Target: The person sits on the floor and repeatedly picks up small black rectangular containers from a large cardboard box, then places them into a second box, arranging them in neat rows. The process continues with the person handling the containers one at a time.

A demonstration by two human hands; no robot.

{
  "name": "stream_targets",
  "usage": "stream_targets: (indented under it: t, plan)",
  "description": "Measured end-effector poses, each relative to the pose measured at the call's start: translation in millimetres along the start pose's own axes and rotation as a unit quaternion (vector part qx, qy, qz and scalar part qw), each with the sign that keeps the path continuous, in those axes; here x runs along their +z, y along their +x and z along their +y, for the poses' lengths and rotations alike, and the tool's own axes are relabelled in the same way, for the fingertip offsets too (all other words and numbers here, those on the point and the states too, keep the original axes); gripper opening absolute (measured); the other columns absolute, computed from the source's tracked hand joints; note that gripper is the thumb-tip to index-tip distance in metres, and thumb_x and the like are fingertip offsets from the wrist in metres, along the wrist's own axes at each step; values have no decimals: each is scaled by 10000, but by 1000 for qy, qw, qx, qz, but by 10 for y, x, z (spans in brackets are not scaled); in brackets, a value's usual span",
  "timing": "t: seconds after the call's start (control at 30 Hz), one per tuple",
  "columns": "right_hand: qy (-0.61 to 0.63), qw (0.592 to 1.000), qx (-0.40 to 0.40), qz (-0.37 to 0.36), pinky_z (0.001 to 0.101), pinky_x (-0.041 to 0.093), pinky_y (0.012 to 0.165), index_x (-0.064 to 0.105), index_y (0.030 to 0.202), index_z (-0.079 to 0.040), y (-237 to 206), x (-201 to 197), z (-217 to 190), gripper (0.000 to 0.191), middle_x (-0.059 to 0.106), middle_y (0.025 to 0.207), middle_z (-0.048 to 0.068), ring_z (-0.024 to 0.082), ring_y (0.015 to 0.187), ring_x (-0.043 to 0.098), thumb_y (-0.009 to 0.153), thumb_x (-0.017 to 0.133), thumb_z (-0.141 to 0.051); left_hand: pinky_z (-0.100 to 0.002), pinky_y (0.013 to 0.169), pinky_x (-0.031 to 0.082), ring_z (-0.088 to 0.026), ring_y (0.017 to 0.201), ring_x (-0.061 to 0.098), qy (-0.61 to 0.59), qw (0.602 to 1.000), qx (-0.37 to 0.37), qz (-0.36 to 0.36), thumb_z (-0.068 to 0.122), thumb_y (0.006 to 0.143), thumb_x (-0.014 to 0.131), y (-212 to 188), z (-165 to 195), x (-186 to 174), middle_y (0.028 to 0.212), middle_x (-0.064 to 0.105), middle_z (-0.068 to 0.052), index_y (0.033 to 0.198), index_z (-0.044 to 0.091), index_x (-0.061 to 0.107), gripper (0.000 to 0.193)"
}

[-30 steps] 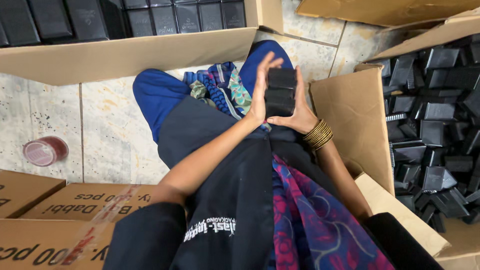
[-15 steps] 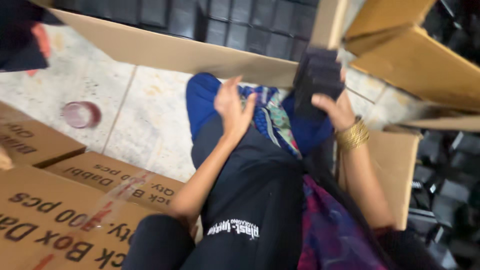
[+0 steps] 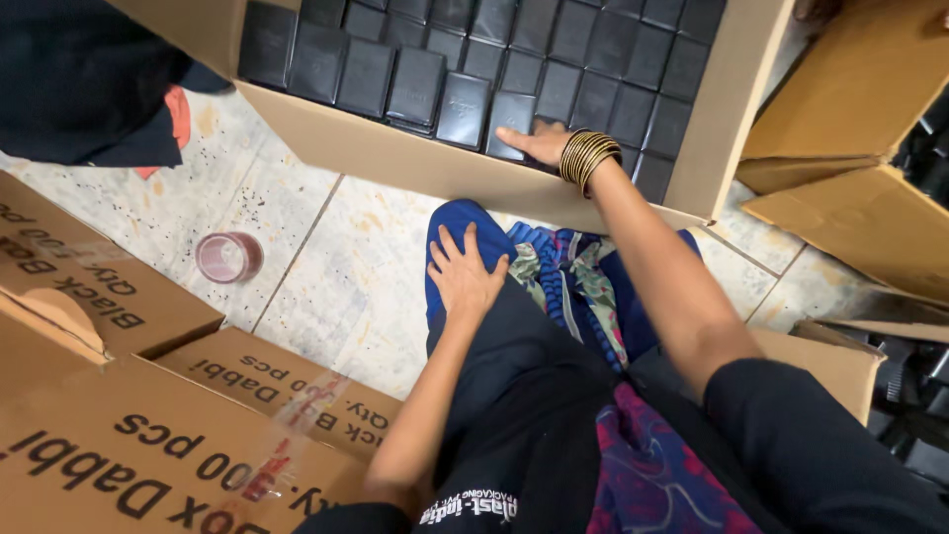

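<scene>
right hand (image 3: 534, 144) now setting black boxes (image 3: 512, 124) into carton (image 3: 415, 163); left hand (image 3: 465, 277) dropped to knee

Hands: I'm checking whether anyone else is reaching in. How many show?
2. The right hand rests on a black box inside the open carton; the left hand lies on the person's blue-clothed knee.

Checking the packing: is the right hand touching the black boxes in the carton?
Touching. The head view shows the right hand lying flat on a black box inside the carton.

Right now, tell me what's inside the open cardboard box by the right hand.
The cardboard box holds rows of small black boxes packed on edge. The right hand rests on one at the near wall. Anything beneath that top layer is covered.
</scene>
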State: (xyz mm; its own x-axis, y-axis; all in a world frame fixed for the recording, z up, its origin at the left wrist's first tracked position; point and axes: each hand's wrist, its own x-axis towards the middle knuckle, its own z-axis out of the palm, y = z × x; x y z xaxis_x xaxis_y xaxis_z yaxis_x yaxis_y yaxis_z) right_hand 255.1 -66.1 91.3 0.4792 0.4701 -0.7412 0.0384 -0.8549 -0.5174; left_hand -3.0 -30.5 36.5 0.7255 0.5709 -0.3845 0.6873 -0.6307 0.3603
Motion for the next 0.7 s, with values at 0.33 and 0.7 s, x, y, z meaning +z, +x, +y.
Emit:
stream_targets:
  t: [0.33, 0.7]
  plan:
    - [25, 996, 28, 81, 434, 434, 1143, 343, 1520, 118, -34, -78, -150, 1257, 525, 1458, 359, 399, 1382, 540, 817, 308, -924, -653, 1107, 288, -561, 1413, 279, 21, 1000, 18, 14, 578, 816, 711, 38, 40, -28, 1597, 227, -298, 1525, 179, 374, 880]
    - [45, 936, -232, 262, 427, 263, 1279, 236, 1606, 9, -732, -142, 758, 946, 312, 1651, 270, 374, 1552, 311, 1013, 488, -683, -623, 1092, 338, -537, 1381, 368, 100, 987, 80, 92, 627, 826, 729, 10, 58, 279, 1525, 341, -353, 1479, 121, 445, 873]
